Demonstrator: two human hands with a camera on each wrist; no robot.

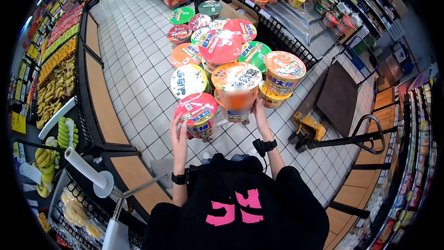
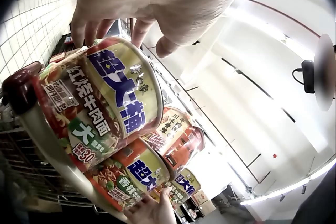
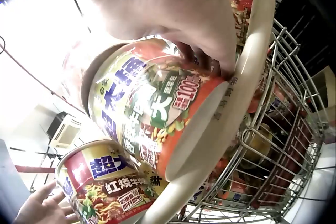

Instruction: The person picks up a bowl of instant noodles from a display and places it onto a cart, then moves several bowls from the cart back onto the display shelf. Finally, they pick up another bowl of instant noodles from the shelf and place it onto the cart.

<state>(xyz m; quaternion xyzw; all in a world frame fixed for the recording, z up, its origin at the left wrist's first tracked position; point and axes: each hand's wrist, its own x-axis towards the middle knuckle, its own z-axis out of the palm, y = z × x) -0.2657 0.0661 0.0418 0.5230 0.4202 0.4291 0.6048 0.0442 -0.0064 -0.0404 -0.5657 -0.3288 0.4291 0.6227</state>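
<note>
A metal wire shopping cart (image 3: 296, 50) with a pale handle (image 3: 255, 45) is heaped with large instant noodle tubs. My left hand (image 1: 179, 134) lies along the left side of a red-lidded noodle tub (image 1: 198, 106) at the heap's near left corner. In the left wrist view, its spread fingers reach over that tub's rim. My right hand (image 1: 262, 121) rests against the lower right side of an orange-lidded noodle tub (image 1: 237, 75) at the front. The right wrist view shows its fingers on that tub's wall, just above the handle. A yellow-based noodle tub (image 1: 274, 99) stands beside this hand.
More tubs with green lids (image 1: 181, 15) and red lids (image 1: 222, 46) pile up behind. Fruit shelves (image 1: 60, 83) line the left. To the right stands a pallet jack (image 1: 307, 129) under a dark platform (image 1: 337, 97). A black-edged noodle display (image 1: 289, 32) is beyond the cart.
</note>
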